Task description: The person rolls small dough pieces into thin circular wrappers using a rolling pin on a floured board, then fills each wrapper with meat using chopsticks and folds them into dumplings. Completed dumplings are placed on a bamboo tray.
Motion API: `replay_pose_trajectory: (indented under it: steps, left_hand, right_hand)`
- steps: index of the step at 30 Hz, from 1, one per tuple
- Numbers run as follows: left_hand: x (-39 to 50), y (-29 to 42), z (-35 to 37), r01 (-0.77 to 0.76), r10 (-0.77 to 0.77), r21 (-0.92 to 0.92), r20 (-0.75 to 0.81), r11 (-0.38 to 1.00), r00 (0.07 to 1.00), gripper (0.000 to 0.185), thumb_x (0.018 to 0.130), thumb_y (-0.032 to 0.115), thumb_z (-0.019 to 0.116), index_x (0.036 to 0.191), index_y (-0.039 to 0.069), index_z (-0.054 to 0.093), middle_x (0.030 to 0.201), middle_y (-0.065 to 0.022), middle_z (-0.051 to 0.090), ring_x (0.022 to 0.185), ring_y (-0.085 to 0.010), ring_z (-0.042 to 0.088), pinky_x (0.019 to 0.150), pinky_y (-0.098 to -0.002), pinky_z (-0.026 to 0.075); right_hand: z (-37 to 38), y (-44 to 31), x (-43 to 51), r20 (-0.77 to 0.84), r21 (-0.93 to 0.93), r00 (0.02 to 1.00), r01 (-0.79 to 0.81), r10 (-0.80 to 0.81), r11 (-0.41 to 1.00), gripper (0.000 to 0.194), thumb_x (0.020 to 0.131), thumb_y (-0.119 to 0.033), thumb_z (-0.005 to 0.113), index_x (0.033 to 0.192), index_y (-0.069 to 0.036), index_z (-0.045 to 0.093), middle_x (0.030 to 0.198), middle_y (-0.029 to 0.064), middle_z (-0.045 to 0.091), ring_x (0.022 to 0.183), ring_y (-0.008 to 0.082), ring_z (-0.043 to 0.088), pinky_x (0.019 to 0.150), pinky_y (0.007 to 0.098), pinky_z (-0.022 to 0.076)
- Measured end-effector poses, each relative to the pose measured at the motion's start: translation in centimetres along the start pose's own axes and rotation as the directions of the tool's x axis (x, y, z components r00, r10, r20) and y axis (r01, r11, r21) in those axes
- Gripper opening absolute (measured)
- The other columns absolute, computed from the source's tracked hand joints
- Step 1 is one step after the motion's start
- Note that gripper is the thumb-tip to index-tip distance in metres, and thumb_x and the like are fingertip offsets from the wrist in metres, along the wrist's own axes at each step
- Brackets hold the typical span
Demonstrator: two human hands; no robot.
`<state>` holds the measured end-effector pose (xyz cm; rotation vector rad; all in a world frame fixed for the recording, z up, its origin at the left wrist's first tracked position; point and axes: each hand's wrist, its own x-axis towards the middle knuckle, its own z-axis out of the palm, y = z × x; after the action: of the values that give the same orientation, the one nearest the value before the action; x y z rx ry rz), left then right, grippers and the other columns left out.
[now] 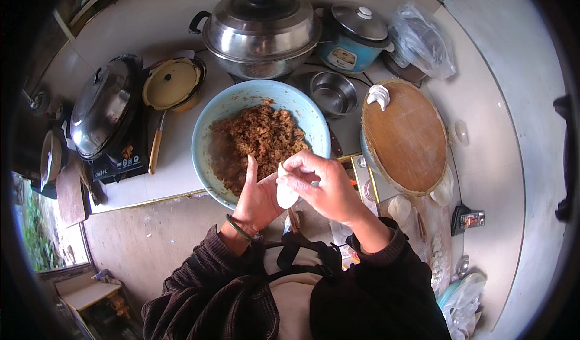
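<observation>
My right hand (pixel 333 188) pinches a white, dumpling-like piece of dough (pixel 287 194) between thumb and fingers. Palm up beside it is my left hand (pixel 260 202), thumb raised and a green bangle (pixel 239 228) at the wrist. Its fingertips reach behind the dough, so whether they bear any of its weight is hidden. Both hands hover over the near rim of a large light-blue basin (pixel 202 177). Brown minced filling (pixel 258 140) is heaped inside that basin. To the right, one folded white dumpling (pixel 379 96) lies at the far edge of a round wooden board (pixel 408 136).
A lidded steel pot (pixel 263 36), a blue rice cooker (pixel 351 45) and a steel bowl (pixel 334 93) stand behind the basin. At left are a lidded wok (pixel 106 106) on an induction cooker and a lidded yellow pot (pixel 174 84). Dough wrappers (pixel 399 207) lie by the board.
</observation>
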<state>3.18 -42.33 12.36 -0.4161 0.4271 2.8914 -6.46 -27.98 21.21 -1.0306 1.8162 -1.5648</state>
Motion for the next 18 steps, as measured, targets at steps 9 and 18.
replay_pose_trajectory:
  steps: [9, 18]
  left_hand:
    - [-1.7, 0.9, -1.9, -0.118, 0.186, 0.308, -0.203, 0.944, 0.961, 0.047, 0.106, 0.028, 0.054, 0.143, 0.0, 0.052, 0.137, -0.014, 0.064, 0.124, -0.0258, 0.064, 0.108, -0.0418, 0.05]
    - [-4.4, 4.8, -3.7, -0.309, 0.376, 0.244, -0.315, 0.919, 0.871, 0.043, 0.107, 0.027, 0.048, 0.142, 0.003, 0.053, 0.133, -0.011, 0.066, 0.119, -0.025, 0.065, 0.09, -0.0337, 0.05]
  right_hand:
    - [-1.2, 5.1, -1.1, -0.288, -0.423, 0.953, -0.034, -0.098, 0.905, 0.03, 0.091, -0.008, 0.076, 0.119, -0.007, 0.068, 0.084, 0.0078, 0.071, 0.07, 0.0162, 0.072, 0.063, 0.0309, 0.0579]
    - [2.6, 9.7, -2.8, 0.231, -0.685, 0.933, 0.358, -0.277, 0.634, 0.026, 0.081, -0.009, 0.077, 0.107, -0.01, 0.073, 0.101, 0.0082, 0.059, 0.092, 0.0271, 0.066, 0.074, 0.0387, 0.056]
